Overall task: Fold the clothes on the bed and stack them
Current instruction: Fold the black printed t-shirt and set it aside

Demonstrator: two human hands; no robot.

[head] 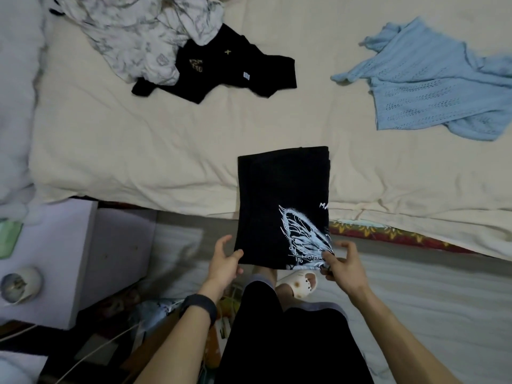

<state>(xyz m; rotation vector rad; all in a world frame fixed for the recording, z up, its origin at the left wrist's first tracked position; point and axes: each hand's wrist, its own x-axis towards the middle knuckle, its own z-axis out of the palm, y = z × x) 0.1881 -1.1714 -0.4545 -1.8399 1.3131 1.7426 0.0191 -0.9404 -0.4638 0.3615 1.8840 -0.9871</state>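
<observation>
A folded black T-shirt (266, 195) with a pale blue butterfly print lies half on the bed (138, 151), its near end hanging past the bed's edge. My left hand (225, 259) pinches its near left corner. My right hand (342, 263) grips the near right corner by the print. Further back lie a crumpled black top (221, 70), a white patterned garment (138, 31) partly over it, and a light blue knit top (432, 87) at the right, all unfolded.
A white bedside table (55, 259) with a small cup (20, 284) stands at the left. Cables and clutter cover the floor below it. A grey pillow (13, 92) lies along the left edge. My legs and a white slipper (300, 284) are below the shirt.
</observation>
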